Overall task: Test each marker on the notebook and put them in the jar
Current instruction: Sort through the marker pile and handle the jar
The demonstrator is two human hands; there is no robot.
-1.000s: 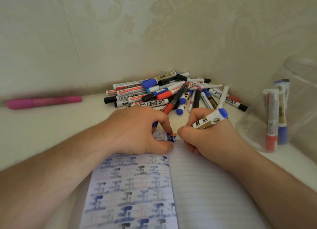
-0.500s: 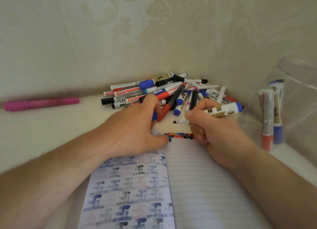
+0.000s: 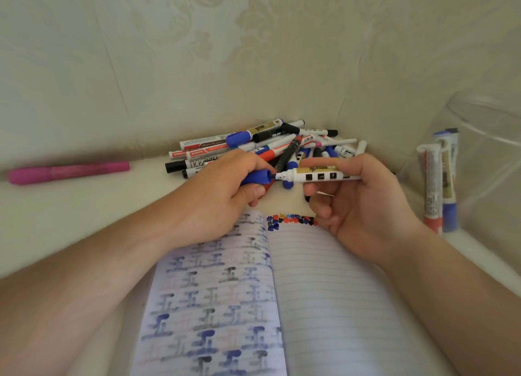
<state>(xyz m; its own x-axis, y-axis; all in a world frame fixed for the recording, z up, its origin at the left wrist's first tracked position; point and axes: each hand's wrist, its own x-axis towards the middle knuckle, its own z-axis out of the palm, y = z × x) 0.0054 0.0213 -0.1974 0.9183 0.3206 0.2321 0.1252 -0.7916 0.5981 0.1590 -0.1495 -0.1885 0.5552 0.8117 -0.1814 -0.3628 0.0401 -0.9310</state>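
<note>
My right hand (image 3: 363, 203) holds a white marker (image 3: 318, 176) level above the top of the open notebook (image 3: 324, 291), its tip pointing left. My left hand (image 3: 214, 198) grips the blue cap (image 3: 256, 177), whose open end meets the marker's tip. A row of small blue, red and black test marks (image 3: 290, 220) runs along the top of the right page. A pile of markers (image 3: 270, 147) lies behind my hands against the wall. The clear jar (image 3: 485, 161) stands at the right with three markers (image 3: 437, 184) upright inside.
A pink marker (image 3: 67, 171) lies alone at the far left by the wall. The notebook's left page is covered with bled-through ink marks. A patterned wall closes the back and forms a corner behind the pile.
My right hand lifted the marker off the page and turned it level. My left hand left the notebook and brought the blue cap up to the marker's tip.
</note>
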